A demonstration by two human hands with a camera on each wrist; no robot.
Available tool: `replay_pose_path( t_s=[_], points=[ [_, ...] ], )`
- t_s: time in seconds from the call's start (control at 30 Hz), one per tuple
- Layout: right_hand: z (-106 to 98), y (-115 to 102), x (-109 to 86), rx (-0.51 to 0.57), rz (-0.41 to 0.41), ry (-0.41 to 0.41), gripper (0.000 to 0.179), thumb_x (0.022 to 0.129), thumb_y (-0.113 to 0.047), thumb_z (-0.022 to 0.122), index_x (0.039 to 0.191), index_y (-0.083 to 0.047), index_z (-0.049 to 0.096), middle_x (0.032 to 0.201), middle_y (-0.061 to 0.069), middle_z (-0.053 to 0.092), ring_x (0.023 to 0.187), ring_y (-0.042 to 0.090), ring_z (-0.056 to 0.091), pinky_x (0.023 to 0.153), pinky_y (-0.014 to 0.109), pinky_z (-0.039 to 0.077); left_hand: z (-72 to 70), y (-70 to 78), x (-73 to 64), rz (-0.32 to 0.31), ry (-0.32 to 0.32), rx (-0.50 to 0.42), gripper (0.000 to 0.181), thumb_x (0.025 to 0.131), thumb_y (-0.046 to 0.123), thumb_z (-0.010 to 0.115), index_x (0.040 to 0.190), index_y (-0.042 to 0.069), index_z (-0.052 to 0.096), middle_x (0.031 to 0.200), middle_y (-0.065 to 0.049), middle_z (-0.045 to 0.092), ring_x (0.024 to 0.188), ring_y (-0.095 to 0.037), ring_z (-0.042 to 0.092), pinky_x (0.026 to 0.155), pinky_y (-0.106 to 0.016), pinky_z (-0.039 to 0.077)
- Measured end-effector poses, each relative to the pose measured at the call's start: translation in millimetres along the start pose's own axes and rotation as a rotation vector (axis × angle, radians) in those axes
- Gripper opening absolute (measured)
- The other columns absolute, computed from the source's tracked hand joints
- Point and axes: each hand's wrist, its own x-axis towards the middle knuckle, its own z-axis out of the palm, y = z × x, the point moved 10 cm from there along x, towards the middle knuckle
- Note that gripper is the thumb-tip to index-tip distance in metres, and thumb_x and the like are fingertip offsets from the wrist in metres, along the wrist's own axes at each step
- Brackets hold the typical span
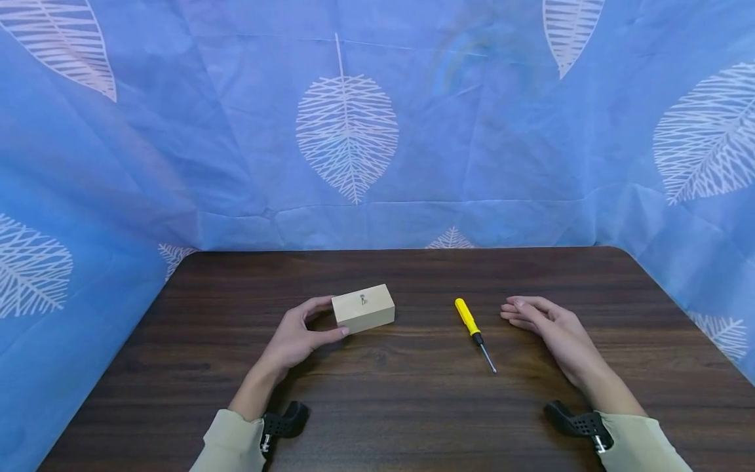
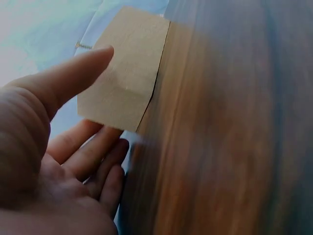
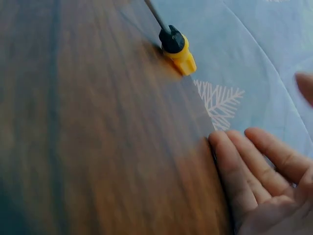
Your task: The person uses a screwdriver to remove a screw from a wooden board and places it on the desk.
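A pale wooden block point(image 1: 364, 309) lies on the table left of centre, with a small screw point(image 1: 362, 299) standing up from its top face. My left hand point(image 1: 301, 333) holds the block's left end, thumb at the near side and fingers at the far side. In the left wrist view the thumb crosses the front of the block point(image 2: 132, 68). To the right lies a screwdriver point(image 1: 468, 318) with a yellow and black handle, its tip towards me. Beyond it my right hand point(image 1: 551, 324) rests on the table, fingers loosely extended and holding nothing; the screwdriver point(image 3: 182, 54) is apart from it.
The dark wood-grain table point(image 1: 389, 406) has rounded far corners. Behind it and at both sides hangs a blue cloth point(image 1: 236, 131) with white leaf prints. Each wrist carries a black camera mount point(image 1: 286, 421) near the sleeve.
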Motion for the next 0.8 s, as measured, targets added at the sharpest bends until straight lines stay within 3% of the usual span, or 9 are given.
replay_pose_path(
  t_s=[0.13, 0.37, 0.57, 0.8],
  points=[
    [-0.6, 6.2, 3.9, -0.112, 0.098, 0.06, 0.067, 0.108, -0.056, 0.059, 0.149, -0.004, 0.059, 0.127, -0.002, 0.078, 0.103, -0.005, 0.073, 0.089, 0.015, 0.058, 3.5, 1.4, 2.7, -0.004, 0.015, 0.017, 0.064, 0.09, 0.031, 0.09, 0.147, 0.018, 0.065, 0.149, -0.009, 0.066, 0.148, -0.036, 0.052, 0.12, -0.065, 0.04],
    [3.4, 5.2, 10.9, -0.235, 0.182, 0.101, 0.067, 0.101, -0.062, 0.068, 0.139, -0.007, 0.068, 0.114, 0.0, 0.082, 0.092, 0.003, 0.074, 0.082, 0.02, 0.06, 5.0, -1.3, 4.8, -0.032, 0.039, 0.025, 0.061, 0.09, 0.03, 0.09, 0.144, 0.019, 0.067, 0.146, -0.009, 0.067, 0.148, -0.037, 0.052, 0.121, -0.066, 0.039],
    [15.7, -1.3, 18.5, -0.294, 0.204, 0.061, 0.066, 0.099, -0.061, 0.072, 0.132, -0.004, 0.072, 0.102, -0.001, 0.083, 0.086, 0.009, 0.076, 0.079, 0.027, 0.06, 4.3, -0.8, 4.1, -0.036, 0.045, 0.036, 0.061, 0.09, 0.031, 0.09, 0.145, 0.018, 0.067, 0.147, -0.01, 0.066, 0.149, -0.037, 0.051, 0.121, -0.067, 0.038],
    [40.0, -14.6, 29.0, -0.455, 0.175, -0.044, 0.055, 0.094, -0.058, 0.08, 0.111, -0.006, 0.08, 0.084, 0.0, 0.08, 0.072, 0.016, 0.071, 0.068, 0.034, 0.054, 5.2, -1.2, 2.4, -0.046, 0.043, 0.029, 0.064, 0.09, 0.031, 0.09, 0.147, 0.017, 0.065, 0.148, -0.01, 0.066, 0.149, -0.036, 0.051, 0.121, -0.065, 0.038]
  ],
)
